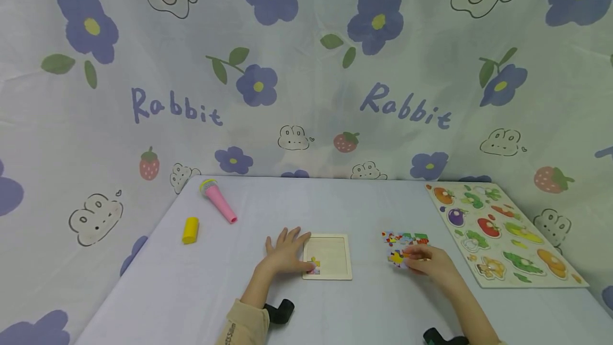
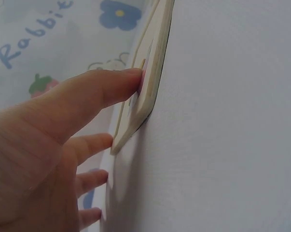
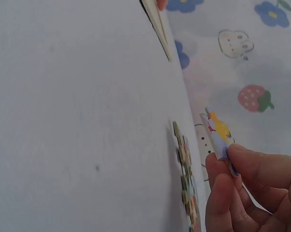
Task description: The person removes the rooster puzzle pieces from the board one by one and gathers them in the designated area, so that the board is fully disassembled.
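Observation:
A light wooden puzzle tray (image 1: 335, 254) lies in front of me, with a small jigsaw piece (image 1: 313, 269) in its near left corner. My left hand (image 1: 286, 253) rests at the tray's left side, fingers spread and thumb on that piece. In the left wrist view the thumb (image 2: 111, 86) reaches over the tray rim (image 2: 157, 72) while a fingertip touches its edge. My right hand (image 1: 430, 262) pinches a jigsaw piece with a yellow figure (image 3: 220, 126) between thumb and fingers, raised off the table. Beside it lie several colourful jigsaw pieces (image 1: 406, 238).
On the right lies a large vegetable picture board (image 1: 507, 233). A pink toy microphone (image 1: 219, 201) and a yellow cylinder (image 1: 190, 230) are at the left of the white table (image 1: 191, 292). A patterned curtain (image 1: 306, 68) hangs behind.

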`<state>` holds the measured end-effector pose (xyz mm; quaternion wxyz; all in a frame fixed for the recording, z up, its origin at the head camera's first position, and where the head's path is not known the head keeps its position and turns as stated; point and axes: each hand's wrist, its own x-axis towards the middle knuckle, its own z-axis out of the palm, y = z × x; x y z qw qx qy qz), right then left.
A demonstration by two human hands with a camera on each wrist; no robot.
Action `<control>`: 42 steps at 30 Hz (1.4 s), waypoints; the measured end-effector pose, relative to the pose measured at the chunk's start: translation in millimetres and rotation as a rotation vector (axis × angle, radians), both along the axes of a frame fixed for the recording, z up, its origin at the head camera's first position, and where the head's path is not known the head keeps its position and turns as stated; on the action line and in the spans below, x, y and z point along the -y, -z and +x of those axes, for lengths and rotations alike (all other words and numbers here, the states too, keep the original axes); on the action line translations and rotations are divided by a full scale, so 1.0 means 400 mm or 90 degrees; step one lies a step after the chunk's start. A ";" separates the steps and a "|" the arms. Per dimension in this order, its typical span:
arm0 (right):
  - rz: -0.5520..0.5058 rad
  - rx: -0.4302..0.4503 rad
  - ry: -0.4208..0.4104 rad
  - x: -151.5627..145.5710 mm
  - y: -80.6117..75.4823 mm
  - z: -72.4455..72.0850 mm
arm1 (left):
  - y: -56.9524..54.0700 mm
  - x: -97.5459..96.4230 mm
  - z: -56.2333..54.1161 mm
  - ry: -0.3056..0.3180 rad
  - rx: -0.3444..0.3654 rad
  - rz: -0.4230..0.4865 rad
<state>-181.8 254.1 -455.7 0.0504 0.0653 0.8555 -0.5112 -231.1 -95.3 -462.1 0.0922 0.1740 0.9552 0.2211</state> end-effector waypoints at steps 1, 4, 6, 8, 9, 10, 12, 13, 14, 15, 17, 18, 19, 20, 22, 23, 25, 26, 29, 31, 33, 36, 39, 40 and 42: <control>0.010 0.006 0.003 -0.009 0.001 0.002 | 0.000 0.000 0.000 0.001 0.000 0.001; 0.037 0.021 0.018 -0.030 0.005 0.008 | 0.000 0.000 0.001 0.001 0.000 0.004; 0.035 0.033 0.027 -0.041 0.009 0.011 | 0.001 0.000 0.001 0.001 0.000 0.005; 0.028 0.041 0.033 -0.049 0.013 0.014 | 0.002 0.000 0.001 -0.001 0.001 0.003; 0.026 0.046 0.037 -0.051 0.015 0.014 | 0.002 -0.001 0.001 -0.002 0.002 0.002; 0.026 0.049 0.036 -0.054 0.016 0.015 | 0.002 -0.001 0.001 -0.002 0.001 0.003; 0.038 0.056 0.041 -0.056 0.018 0.017 | 0.003 -0.002 0.001 -0.001 -0.001 0.003; 0.045 0.057 0.044 -0.056 0.017 0.018 | 0.003 -0.002 0.001 -0.002 0.001 0.002; 0.055 0.058 0.047 -0.056 0.018 0.019 | 0.003 -0.002 0.002 -0.002 0.001 0.001; 0.065 0.057 0.050 -0.056 0.017 0.020 | 0.004 -0.002 0.002 -0.002 0.001 0.000; 0.077 0.056 0.058 -0.055 0.015 0.021 | 0.006 -0.002 0.002 -0.002 0.001 0.000; 0.082 0.052 0.059 -0.054 0.014 0.022 | 0.008 -0.001 0.002 -0.003 0.002 0.000; 0.087 0.050 0.063 -0.053 0.014 0.022 | 0.009 -0.001 0.002 -0.004 0.002 -0.001; 0.092 0.046 0.063 -0.053 0.013 0.022 | 0.009 0.000 0.002 -0.004 0.001 -0.002; 0.109 0.041 0.064 -0.051 0.012 0.022 | 0.011 0.000 0.002 -0.004 0.001 0.001; 0.119 0.037 0.064 -0.050 0.011 0.021 | 0.011 0.000 0.002 -0.004 -0.001 0.000; 0.136 0.034 0.063 -0.050 0.011 0.020 | 0.010 0.000 0.002 -0.005 -0.001 0.000; 0.141 0.033 0.063 -0.050 0.010 0.019 | 0.010 0.000 0.002 -0.005 -0.001 0.001; 0.149 0.029 0.065 -0.049 0.008 0.019 | 0.011 0.000 0.001 -0.004 -0.001 0.001; 0.141 0.023 0.066 -0.048 0.006 0.018 | 0.012 0.001 0.000 -0.004 0.000 0.001; 0.135 0.010 0.065 -0.042 0.003 0.016 | 0.013 0.001 0.000 -0.003 -0.001 0.002; 0.094 -0.021 0.055 -0.025 -0.002 0.010 | 0.012 0.001 -0.001 -0.003 -0.002 0.003; 0.046 -0.049 0.040 0.000 -0.005 0.001 | 0.013 0.001 -0.001 -0.003 -0.002 0.004; 0.024 -0.056 0.035 0.008 -0.005 -0.002 | 0.013 0.001 -0.001 -0.003 -0.002 0.003; -0.006 -0.062 0.027 0.024 -0.005 -0.009 | 0.013 0.000 -0.001 -0.003 -0.002 0.004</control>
